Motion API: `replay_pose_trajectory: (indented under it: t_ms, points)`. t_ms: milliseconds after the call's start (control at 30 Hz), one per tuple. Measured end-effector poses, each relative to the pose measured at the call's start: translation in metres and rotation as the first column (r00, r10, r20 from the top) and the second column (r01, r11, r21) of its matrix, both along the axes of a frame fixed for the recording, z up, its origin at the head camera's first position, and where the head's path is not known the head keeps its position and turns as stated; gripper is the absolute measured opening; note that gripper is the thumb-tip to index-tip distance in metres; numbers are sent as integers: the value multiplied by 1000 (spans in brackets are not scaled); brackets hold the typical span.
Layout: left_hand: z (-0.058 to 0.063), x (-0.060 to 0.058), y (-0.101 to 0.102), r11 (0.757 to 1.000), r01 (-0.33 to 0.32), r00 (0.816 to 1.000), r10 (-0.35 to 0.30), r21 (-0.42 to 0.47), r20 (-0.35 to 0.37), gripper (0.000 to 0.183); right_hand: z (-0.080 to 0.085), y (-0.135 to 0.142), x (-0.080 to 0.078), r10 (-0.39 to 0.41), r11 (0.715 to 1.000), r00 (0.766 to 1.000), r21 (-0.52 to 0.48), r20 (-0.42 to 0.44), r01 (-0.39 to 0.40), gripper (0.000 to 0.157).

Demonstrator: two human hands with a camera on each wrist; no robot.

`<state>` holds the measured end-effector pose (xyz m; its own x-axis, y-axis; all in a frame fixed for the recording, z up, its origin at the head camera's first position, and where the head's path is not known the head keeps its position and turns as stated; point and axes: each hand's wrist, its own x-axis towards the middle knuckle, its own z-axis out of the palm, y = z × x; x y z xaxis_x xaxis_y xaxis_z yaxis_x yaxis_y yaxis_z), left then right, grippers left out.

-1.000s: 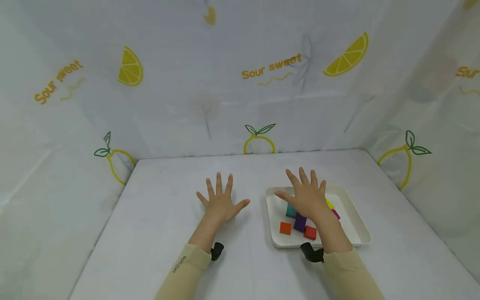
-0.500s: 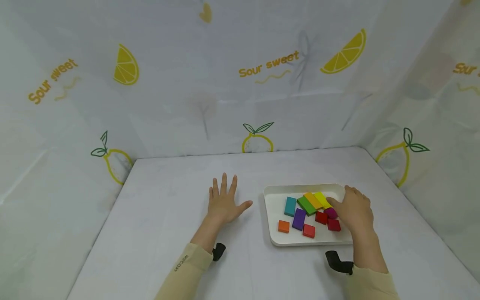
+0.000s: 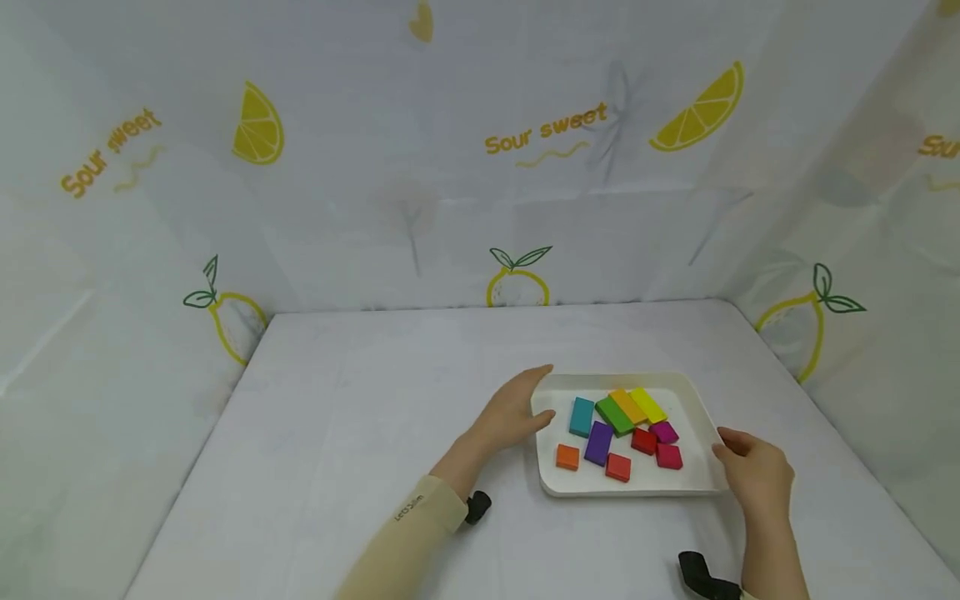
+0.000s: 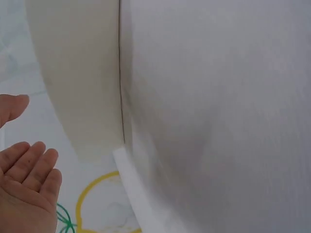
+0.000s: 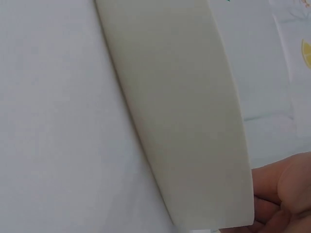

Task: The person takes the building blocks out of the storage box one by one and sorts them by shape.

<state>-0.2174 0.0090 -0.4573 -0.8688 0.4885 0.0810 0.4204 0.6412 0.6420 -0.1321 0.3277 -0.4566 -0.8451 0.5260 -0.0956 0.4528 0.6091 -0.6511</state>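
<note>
A shallow white tray lies on the table with several coloured blocks in it. Among them are a teal block, a purple block, a green block and an orange block. At the tray's left side, my left hand has its fingers extended and its thumb held apart. The left wrist view shows this palm relaxed beside the tray wall. My right hand grips the tray's right rim between thumb and fingers; the tray end partly hides those fingers in the right wrist view.
The table has a white cover. A white curtain printed with lemons hangs behind it and along both sides. Black wrist mounts stick out below the hands.
My right hand has moved from above the tray to its right rim and taken hold of it. The left hand has moved right to the tray's left side. The tray and blocks stay put.
</note>
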Motion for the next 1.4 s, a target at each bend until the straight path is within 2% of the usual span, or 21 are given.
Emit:
replay_pose_trajectory:
  t_ms: [133,300,467,700,967,1400]
  points:
    - [-8,0,24,997,67,998,-67,-33,-7,67,-7,1,2,-30,999,999,16,-44,30,38]
    - [-11,-3,43,994,104,994,-104,-25,26,69,-10,2,4,-54,998,995,39,-79,57,36]
    - [-11,-8,52,987,159,985,-160,11,59,69,-10,2,5,-59,998,994,31,-90,62,35]
    - [-15,-17,59,975,214,975,-209,-63,74,68,-13,1,5,-59,997,992,44,-108,64,35]
    - [-12,-21,65,971,231,965,-220,-65,141,71,-14,2,6,-67,995,991,59,-117,74,34]
    - [-15,-24,70,975,207,966,-192,-74,170,70,-11,0,7,-70,996,991,46,-117,76,33]
